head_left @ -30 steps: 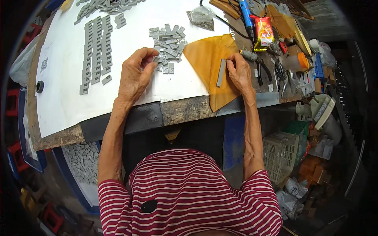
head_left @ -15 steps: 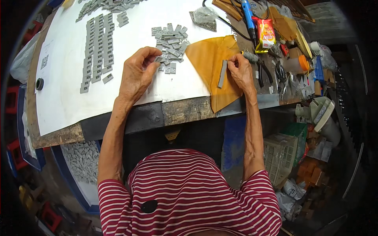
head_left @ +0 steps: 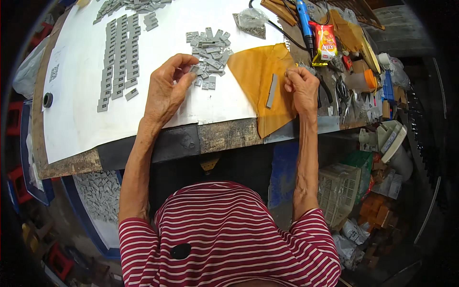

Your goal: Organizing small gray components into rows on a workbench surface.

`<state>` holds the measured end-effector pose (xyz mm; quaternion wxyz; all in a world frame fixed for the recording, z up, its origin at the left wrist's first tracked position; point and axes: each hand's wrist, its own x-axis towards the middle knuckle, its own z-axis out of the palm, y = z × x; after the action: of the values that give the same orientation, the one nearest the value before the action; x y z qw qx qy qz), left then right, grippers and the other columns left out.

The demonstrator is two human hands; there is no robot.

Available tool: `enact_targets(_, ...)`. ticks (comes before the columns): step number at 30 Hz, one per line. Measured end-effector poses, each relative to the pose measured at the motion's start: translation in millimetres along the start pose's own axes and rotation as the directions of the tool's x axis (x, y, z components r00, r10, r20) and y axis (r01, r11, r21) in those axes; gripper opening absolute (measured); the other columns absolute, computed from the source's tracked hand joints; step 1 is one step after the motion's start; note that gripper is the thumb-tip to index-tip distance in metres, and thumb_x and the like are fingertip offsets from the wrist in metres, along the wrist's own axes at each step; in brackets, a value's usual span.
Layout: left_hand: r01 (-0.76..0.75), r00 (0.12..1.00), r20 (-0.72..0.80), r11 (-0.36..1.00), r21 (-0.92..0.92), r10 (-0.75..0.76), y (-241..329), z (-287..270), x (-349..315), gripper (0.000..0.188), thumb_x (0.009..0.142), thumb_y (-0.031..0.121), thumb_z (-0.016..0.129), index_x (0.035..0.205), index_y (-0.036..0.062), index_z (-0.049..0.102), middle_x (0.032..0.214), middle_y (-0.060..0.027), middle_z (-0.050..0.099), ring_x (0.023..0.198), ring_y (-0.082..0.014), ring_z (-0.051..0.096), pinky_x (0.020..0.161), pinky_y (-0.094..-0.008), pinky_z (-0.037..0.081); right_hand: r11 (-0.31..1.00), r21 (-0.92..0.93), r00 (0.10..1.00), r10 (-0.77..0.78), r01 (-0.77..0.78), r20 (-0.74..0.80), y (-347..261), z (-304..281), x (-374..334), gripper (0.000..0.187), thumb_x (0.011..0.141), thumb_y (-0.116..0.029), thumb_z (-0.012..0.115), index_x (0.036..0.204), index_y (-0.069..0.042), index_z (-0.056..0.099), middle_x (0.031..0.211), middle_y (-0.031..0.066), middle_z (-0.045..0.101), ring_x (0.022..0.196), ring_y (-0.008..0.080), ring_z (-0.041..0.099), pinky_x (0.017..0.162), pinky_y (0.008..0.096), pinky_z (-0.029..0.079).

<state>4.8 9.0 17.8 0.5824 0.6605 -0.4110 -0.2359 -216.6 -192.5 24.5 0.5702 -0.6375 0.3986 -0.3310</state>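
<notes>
A small grey rectangular piece is pinched between the thumb and fingers of my left hand, just left of a loose pile of similar grey pieces. My right hand is closed in a pinch over the right edge of a brown paper sheet; whatever its fingertips hold is too small to make out. A narrow grey strip lies on that sheet, left of my right hand and apart from it. Stepped rows of grey pieces are laid out on the white paper to the left.
More grey pieces are heaped at the far edge. Toward the right lie a blue pen-shaped tool, a red snack packet and dark-handled pliers. A black ring sits at far left. Below, a blue tray holds many pieces.
My right hand has shifted right, away from the grey strip, its fingers still pinched. My left hand stays nearly in place with its grey piece.
</notes>
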Motion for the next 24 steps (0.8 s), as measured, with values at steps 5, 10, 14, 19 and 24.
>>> enact_targets(5, 0.040, 0.998, 0.040, 0.999, -0.030, -0.038, -0.6, -0.4, 0.7, 0.020, 0.077, 0.006, 0.057, 0.096, 0.0014, 0.059, 0.073, -0.0003, 0.051, 0.064, -0.0066, 0.047, 0.059, -0.0210, 0.043, 0.934, 0.335, 0.989, 0.087, -0.123, 0.120, -17.7, 10.0, -11.9, 0.004, 0.078, 0.001, 0.057, 0.078, 0.002, 0.053, 0.072, 0.0068, 0.054, 0.057, 0.0086, 0.047, 0.045, 0.0192, 0.035)
enact_targets(10, 0.115, 0.991, 0.084, 0.980, -0.161, -0.102, 5.0, -0.4, 1.4, 0.019, 0.078, 0.006, 0.056, 0.097, 0.0008, 0.058, 0.070, 0.0011, 0.048, 0.061, -0.0041, 0.048, 0.055, -0.0189, 0.045, 0.855, 0.470, 0.965, 0.116, -0.217, 0.234, -19.5, 15.5, -17.2, 0.005, 0.078, 0.003, 0.056, 0.081, 0.002, 0.053, 0.074, 0.0087, 0.055, 0.056, 0.0082, 0.045, 0.043, 0.0187, 0.034)
enact_targets(14, 0.116, 0.988, 0.120, 0.975, -0.188, -0.095, 7.2, -1.8, 0.9, 0.019, 0.079, 0.006, 0.056, 0.098, -0.0005, 0.057, 0.068, 0.0016, 0.047, 0.057, -0.0032, 0.048, 0.052, -0.0173, 0.045, 0.818, 0.504, 0.950, 0.153, -0.277, 0.274, -19.3, 25.5, -19.0, 0.006, 0.078, 0.003, 0.056, 0.082, 0.002, 0.052, 0.074, 0.0082, 0.055, 0.056, 0.0085, 0.046, 0.043, 0.0185, 0.034)
enact_targets(19, 0.125, 0.982, 0.168, 0.968, -0.216, -0.089, 4.2, -1.1, 1.3, 0.019, 0.081, 0.007, 0.054, 0.099, -0.0003, 0.057, 0.067, 0.0009, 0.050, 0.056, -0.0045, 0.049, 0.053, -0.0176, 0.045, 0.803, 0.510, 0.932, 0.147, -0.308, 0.330, -16.9, 37.1, -23.1, 0.007, 0.078, 0.003, 0.056, 0.084, 0.001, 0.053, 0.073, 0.0067, 0.054, 0.056, 0.0085, 0.046, 0.044, 0.0182, 0.035)
enact_targets(24, 0.114, 0.982, 0.170, 0.967, -0.227, -0.076, 3.4, -0.3, 0.2, 0.021, 0.082, 0.008, 0.055, 0.101, -0.0011, 0.056, 0.068, -0.0009, 0.053, 0.056, -0.0060, 0.051, 0.054, -0.0183, 0.046, 0.812, 0.479, 0.914, 0.155, -0.334, 0.375, -19.9, 53.8, -26.2, 0.011, 0.078, 0.002, 0.055, 0.089, 0.004, 0.055, 0.073, 0.0061, 0.053, 0.056, 0.0086, 0.046, 0.045, 0.0182, 0.035)
